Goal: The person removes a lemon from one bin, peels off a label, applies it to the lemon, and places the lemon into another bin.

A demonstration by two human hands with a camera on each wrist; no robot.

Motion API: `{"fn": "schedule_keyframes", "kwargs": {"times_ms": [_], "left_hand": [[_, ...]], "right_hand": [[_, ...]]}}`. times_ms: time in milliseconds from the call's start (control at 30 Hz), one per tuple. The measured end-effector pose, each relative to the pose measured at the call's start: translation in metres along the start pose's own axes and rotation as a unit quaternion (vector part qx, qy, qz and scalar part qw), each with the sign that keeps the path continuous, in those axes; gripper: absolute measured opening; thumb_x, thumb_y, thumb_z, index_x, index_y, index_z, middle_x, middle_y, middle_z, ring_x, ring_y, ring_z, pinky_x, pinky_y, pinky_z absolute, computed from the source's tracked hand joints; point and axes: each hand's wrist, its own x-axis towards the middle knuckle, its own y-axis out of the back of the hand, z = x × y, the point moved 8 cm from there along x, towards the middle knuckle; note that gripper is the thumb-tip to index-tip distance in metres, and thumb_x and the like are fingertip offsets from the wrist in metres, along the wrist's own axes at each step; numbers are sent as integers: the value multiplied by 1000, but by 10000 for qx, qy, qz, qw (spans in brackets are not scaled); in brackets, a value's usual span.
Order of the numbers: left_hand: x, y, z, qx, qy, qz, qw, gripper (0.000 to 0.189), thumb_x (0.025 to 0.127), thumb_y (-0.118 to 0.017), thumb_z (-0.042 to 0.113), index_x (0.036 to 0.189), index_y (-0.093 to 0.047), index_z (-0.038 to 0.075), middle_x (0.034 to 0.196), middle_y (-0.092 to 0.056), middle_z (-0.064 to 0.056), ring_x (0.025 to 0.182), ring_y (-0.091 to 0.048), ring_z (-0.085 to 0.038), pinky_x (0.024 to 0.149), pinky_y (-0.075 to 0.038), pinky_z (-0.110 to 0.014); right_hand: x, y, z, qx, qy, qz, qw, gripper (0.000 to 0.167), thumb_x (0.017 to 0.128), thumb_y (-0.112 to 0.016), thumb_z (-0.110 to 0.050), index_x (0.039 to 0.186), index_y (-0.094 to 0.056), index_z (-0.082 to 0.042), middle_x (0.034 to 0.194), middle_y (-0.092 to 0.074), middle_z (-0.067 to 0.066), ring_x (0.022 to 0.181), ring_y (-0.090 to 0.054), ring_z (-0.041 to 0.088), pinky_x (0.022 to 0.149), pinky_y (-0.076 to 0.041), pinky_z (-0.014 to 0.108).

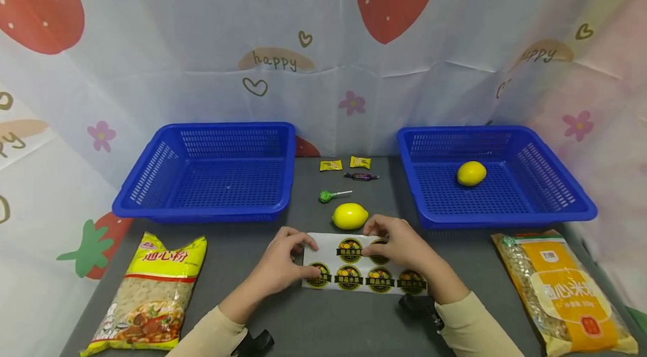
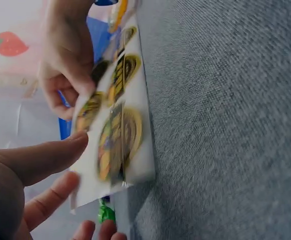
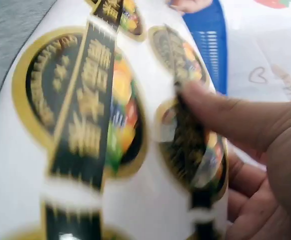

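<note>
Between both hands is a white sheet of stickers, bearing several round black-and-gold labels with fruit pictures; its upper left corner is plain white. My left hand holds the sheet's left end, thumb and forefinger at its edge. At the top edge, my right hand pinches the sheet. In the right wrist view the right thumb lies over a label, with other fingers behind the sheet. A yellow lemon rests just behind the sheet, close to the right fingertips.
A blue basket stands at the left, and another blue basket at the right contains a lemon. Behind the near lemon lie a green lollipop and several wrapped candies. Pasta bags flank my arms.
</note>
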Motion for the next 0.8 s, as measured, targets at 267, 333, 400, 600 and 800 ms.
{"fn": "schedule_keyframes", "kwargs": {"times_ms": [267, 333, 400, 600, 800], "left_hand": [[4, -2, -4, -1409, 26, -327, 9895, 30, 78, -81, -2, 106, -72, 6, 87, -74, -12, 75, -67, -14, 61, -51, -23], [4, -1, -2, -1277, 14, -283, 9914, 29, 78, -81, -1, 105, -73, 6, 81, -71, -7, 71, -63, -11, 61, -50, -22], [4, 1, 1, -1124, -18, -239, 9934, 29, 77, -83, 2, 104, -74, 7, 78, -68, -2, 68, -59, -9, 59, -48, -21], [3, 5, 10, -571, -261, -85, 9980, 15, 74, -88, 9, 86, -79, 13, 74, -62, 2, 64, -53, -8, 56, -44, -21], [0, 12, 20, -298, -540, -1, 9981, 12, 76, -87, 14, 77, -76, 17, 103, -70, -3, 90, -64, -17, 72, -56, -26]], "right_hand": [[3, 18, -12, 231, 370, 209, 9988, 19, 87, -81, -29, 100, -70, -22, 88, -68, -8, 79, -61, 13, 72, -51, 30], [4, 19, -12, 220, 358, 205, 9989, 18, 88, -80, -29, 101, -70, -22, 88, -68, -8, 78, -61, 13, 71, -51, 30], [6, 21, -12, 243, 325, 215, 9989, 18, 88, -80, -29, 102, -71, -22, 87, -68, -7, 77, -61, 14, 70, -52, 30], [8, 24, -11, 370, 272, 167, 9988, 19, 89, -79, -27, 105, -71, -21, 87, -67, -5, 77, -62, 16, 70, -53, 31], [10, 20, -6, 409, 172, -38, 9990, 19, 86, -81, -29, 98, -71, -18, 86, -66, -4, 78, -60, 16, 71, -51, 30]]}}
